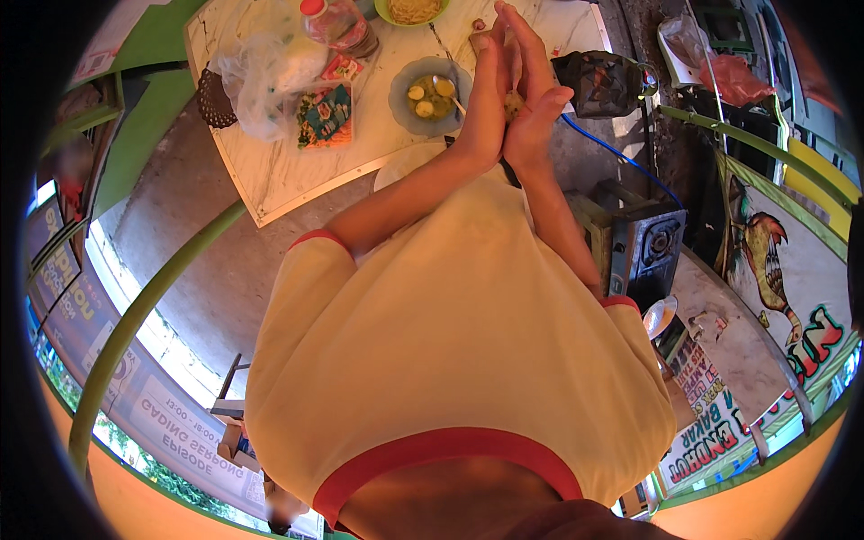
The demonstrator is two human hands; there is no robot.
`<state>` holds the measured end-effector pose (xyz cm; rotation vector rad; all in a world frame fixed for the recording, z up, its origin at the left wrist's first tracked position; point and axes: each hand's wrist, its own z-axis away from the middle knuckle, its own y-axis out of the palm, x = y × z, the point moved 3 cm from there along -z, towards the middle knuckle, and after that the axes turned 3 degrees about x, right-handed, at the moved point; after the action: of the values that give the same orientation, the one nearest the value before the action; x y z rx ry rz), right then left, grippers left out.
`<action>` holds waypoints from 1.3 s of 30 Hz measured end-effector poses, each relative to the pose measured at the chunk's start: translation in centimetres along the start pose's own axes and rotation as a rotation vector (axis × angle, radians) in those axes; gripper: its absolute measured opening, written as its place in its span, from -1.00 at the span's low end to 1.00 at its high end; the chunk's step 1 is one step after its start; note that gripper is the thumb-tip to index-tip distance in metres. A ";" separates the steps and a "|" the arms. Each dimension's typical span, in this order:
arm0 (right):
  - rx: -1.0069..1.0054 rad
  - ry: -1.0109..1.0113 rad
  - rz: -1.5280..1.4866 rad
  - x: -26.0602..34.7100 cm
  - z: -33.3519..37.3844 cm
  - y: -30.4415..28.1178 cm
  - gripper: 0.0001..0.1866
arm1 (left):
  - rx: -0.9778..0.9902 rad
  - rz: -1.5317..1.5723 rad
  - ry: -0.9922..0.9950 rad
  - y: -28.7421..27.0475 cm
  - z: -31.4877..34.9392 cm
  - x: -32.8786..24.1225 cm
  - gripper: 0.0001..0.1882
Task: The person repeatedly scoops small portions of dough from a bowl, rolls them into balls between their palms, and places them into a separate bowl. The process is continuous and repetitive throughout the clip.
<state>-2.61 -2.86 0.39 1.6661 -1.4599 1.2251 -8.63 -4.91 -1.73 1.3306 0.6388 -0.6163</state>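
My left hand (486, 101) and my right hand (534, 94) are pressed palm to palm over the near edge of the table, fingers stretched out and pointing away from me. Between the palms a small yellowish lump (514, 106) shows, partly covered by them. Just left of my hands, a grey-blue bowl (401, 88) holds yellow-green liquid with several pale yellow round pieces in it. A spoon (460, 106) leans in the bowl, its handle toward my left wrist. Small crumbs lie on the table near my fingertips.
On the white marbled table (256, 180) stand a red-capped clear bottle (349, 38), a clear plastic bag (270, 76), a box of colourful packets (326, 117) and a green plate of pale yellow food (414, 9). To the right are a black bag (598, 83), a blue hose (621, 155) and a gas stove (660, 238).
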 end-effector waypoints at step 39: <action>-0.036 -0.289 0.199 2.4 -1.0 -2.8 -0.52 | -0.081 0.304 -0.306 -0.3 -0.6 -1.6 -0.48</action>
<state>-0.23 -2.41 3.35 1.7628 -1.8496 1.0841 -10.00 -4.24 -0.83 1.1962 0.2046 -0.5249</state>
